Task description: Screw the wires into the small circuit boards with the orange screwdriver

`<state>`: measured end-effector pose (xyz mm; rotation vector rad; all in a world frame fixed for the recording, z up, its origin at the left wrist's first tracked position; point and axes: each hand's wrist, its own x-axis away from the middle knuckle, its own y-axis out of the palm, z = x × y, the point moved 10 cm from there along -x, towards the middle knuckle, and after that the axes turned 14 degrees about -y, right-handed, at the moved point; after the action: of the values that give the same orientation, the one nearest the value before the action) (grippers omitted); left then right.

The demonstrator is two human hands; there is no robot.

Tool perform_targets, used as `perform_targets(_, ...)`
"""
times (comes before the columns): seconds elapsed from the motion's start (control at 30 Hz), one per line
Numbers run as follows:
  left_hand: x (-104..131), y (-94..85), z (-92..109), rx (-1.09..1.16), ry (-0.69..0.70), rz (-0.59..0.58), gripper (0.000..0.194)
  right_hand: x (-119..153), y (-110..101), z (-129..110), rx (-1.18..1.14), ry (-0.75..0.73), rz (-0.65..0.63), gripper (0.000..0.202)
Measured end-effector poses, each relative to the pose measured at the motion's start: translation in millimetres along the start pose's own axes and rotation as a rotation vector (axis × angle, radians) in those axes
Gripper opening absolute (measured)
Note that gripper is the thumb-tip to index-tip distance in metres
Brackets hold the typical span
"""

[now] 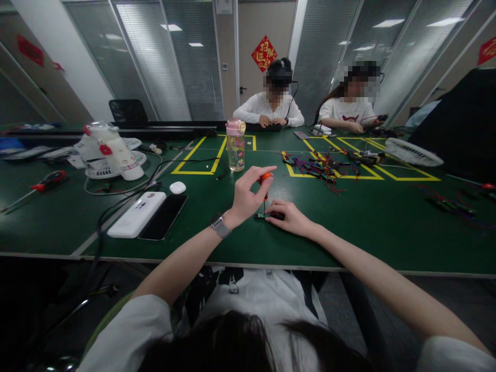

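We see a dark green tabletop (pixel 209 196) outlined in yellow tape (pixel 191 172), a pink bottle lid (pixel 235 127) and an orange screwdriver (pixel 265 177). The power bank (pixel 136 214) is white (with black marks), the phone (pixel 163 218) black, the small board (pixel 260 216) greenish, the door sign (pixel 264 53) red with gold characters.

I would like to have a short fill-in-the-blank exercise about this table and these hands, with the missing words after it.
The right hand holds a small dark circuit board, while the left hand grips a screwdriver with a bright ____ handle top.
The watch with a grey band is on the ____ wrist.
The clear plastic bottle has a ____ lid.
The yellow tape marks rectangles on a ____ tabletop.

Missing words: orange; left; pink; green.
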<state>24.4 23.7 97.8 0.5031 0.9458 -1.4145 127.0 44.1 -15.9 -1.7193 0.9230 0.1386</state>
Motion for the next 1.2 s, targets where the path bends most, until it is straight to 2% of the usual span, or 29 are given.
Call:
perform_targets(0.17,-0.2,-5.0,1.2,-0.037,0.019,0.065,0.015,0.0,-0.6,-0.2,0.002,0.001,0.002,0.012)
perform_targets(0.33,0.9,4.0,-4.3,0.002,-0.028,-0.041,0.032,0.1,-0.2,-0.2,0.002,-0.007,0.001,0.013)
perform_targets(0.43,1.8,7.6,-6.2,0.036,-0.044,-0.085,0.035,0.2,-0.2,0.1,0.006,-0.007,0.003,0.013)
perform_targets(0.73,0.6,-3.6,2.0,-0.069,0.029,0.064,0.013,0.4,-0.3,0.6,0.005,-0.005,0.004,0.013)
perform_targets(0.83,0.3,-3.2,-0.3,-0.053,0.018,0.054,0.016,0.4,-0.1,0.6,-0.004,-0.003,0.004,0.013)
perform_targets(0.93,0.5,1.5,-2.8,-0.019,-0.004,-0.006,0.027,0.5,0.0,0.7,-0.008,-0.003,0.005,0.013)
perform_targets(1.03,0.5,4.8,-3.8,0.004,-0.024,-0.049,0.030,0.5,0.2,0.8,-0.009,0.002,0.002,0.013)
perform_targets(1.2,-0.8,-2.5,-0.2,-0.046,0.004,0.028,0.019,0.1,-0.2,0.5,-0.009,0.009,-0.002,0.014)
